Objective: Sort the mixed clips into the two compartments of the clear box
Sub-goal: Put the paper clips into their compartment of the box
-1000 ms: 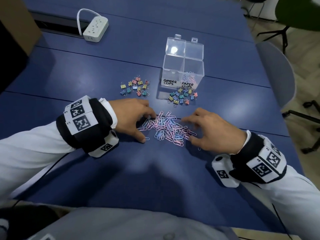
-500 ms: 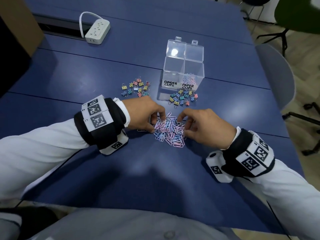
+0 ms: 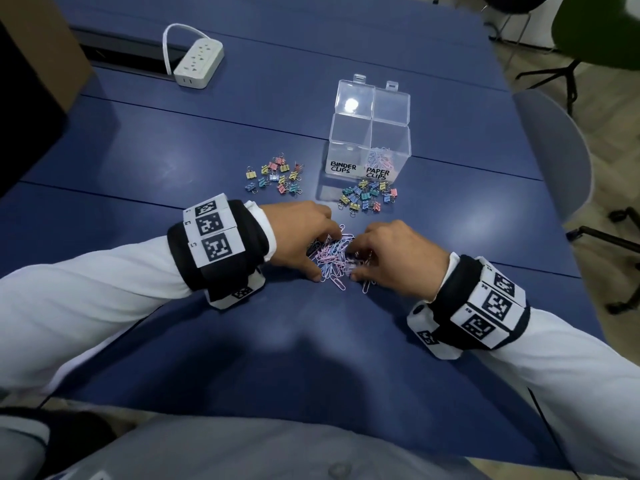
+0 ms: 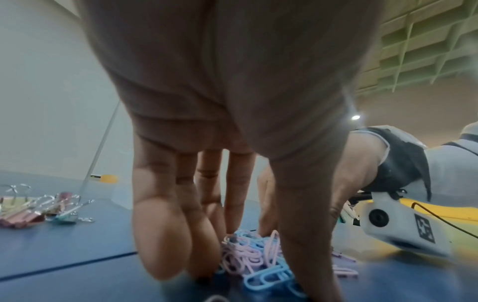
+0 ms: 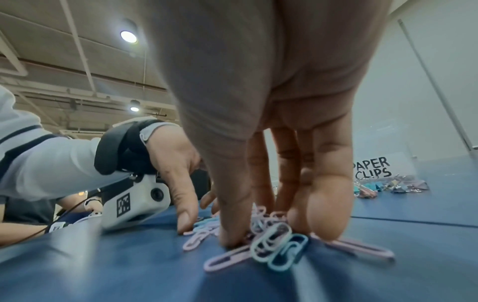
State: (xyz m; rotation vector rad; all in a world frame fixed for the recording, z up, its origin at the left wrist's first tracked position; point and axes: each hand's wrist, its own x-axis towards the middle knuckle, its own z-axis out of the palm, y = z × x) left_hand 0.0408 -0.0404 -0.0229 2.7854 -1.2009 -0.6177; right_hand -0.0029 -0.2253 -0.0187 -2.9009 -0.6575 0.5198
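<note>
Both hands, left grip [image 3: 300, 237] and right grip [image 3: 395, 252], pinched around the pink-and-blue plastic-coated paper clip heap [image 3: 332, 252] on the blue tabletop [image 3: 138, 161], gathering; next, probably lift into the clear plastic two-compartment box [image 3: 370, 140].

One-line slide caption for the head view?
Left hand and right hand gather paper clips near the clear box.

A white multi-socket power strip [image 3: 198, 64] with a looped white cable [image 3: 168, 43] is seen lying on the dark blue table top [image 3: 173, 143], beside a long black recessed slot [image 3: 121, 60]. A grey plastic chair [image 3: 557, 150] is placed at the table's right edge. A brown cardboard box [image 3: 38, 46] is noted at far left.
</note>
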